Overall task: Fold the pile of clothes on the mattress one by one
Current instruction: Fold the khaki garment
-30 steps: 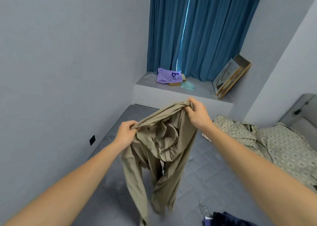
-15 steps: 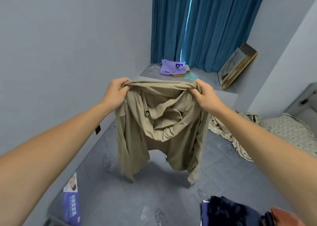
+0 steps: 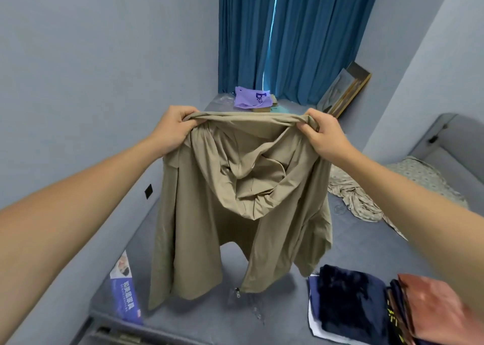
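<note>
1. L hand (image 3: 174,130), left of frame centre: your fingers are curled round one top corner of the khaki jacket (image 3: 235,200), bunching the cloth.
2. R hand (image 3: 323,135), right of centre: same grip on the other top corner. Your hands are well apart, so the top edge runs taut btwn them.
3. Khaki jacket: centre frame, held up in the air above the mattress (image 3: 353,240), not touching it as far as visible. Hood slumps into the middle; sleeves and front panels hang loose; zipper pull (image 3: 237,292) dangles at the lower hem. Unfolded.
4. Mattress: grey, fills lower half of frame. Bare patch under the jacket looks like your laying-out spot.
5. Stacked clothes (image 3: 366,310), lower right: navy item, dark item w/ yellow print, reddish-brown item on top at frame edge. They look folded, so prob. the done part.
6. Patterned bedding (image 3: 366,195), right of centre: crumpled heap; can't tell if it holds more clothes to fold.
7. Blue booklet (image 3: 125,287), lower left, at mattress edge.
8. Purple bag (image 3: 251,98), upper centre, on the ledge below the blue curtain (image 3: 288,35).

Status est.: several pcs done, this one just spread, all its folds left.
</note>
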